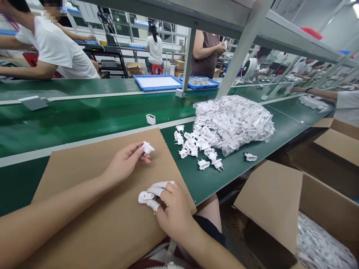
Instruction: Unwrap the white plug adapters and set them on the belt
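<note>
Between thumb and fingers, my left hand (127, 158) pinches a small white plug piece (148, 148) above the cardboard sheet (92, 179). Lower and to the right, my right hand (171, 209) has white covers on several fingertips. Those fingers close on a white oval plastic part (145, 197) with a small round spot on its face. A heap of loose white plug pieces (193, 144), some with metal pins showing, lies right of the sheet. It spreads from a clear plastic bag (235, 121) full of the same pieces.
One plug piece (250, 157) lies apart near the table edge. A white housing (150, 119) rests on the green belt (112, 116). Blue trays (157, 82) stand beyond it. Open cardboard boxes (269, 190) are at lower right. Metal posts rise beyond the bag; several people work around.
</note>
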### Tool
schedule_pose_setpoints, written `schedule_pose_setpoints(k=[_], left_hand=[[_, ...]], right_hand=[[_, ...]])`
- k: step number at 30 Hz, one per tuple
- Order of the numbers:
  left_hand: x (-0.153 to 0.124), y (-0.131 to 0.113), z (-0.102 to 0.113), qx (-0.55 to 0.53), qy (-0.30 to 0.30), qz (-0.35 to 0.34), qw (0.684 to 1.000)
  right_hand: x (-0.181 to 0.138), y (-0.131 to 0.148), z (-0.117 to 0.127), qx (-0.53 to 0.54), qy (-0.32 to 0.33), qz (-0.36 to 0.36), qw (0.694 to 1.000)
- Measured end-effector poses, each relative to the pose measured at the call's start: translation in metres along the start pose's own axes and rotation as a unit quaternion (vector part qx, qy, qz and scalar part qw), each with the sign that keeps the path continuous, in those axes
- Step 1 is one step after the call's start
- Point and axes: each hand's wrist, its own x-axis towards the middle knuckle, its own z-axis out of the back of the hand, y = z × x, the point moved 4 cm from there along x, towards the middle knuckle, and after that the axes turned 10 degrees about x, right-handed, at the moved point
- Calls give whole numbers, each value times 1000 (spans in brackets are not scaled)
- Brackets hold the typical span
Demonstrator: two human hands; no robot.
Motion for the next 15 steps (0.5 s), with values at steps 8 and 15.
schedule_pose_setpoints(k=[8, 15], left_hand=[[95, -22, -11, 294, 7, -92, 951], [167, -12, 52, 429, -77, -49, 898]], right_hand=[[1, 0, 6, 53, 9, -27, 998], [3, 2, 13, 131, -9, -71, 989]])
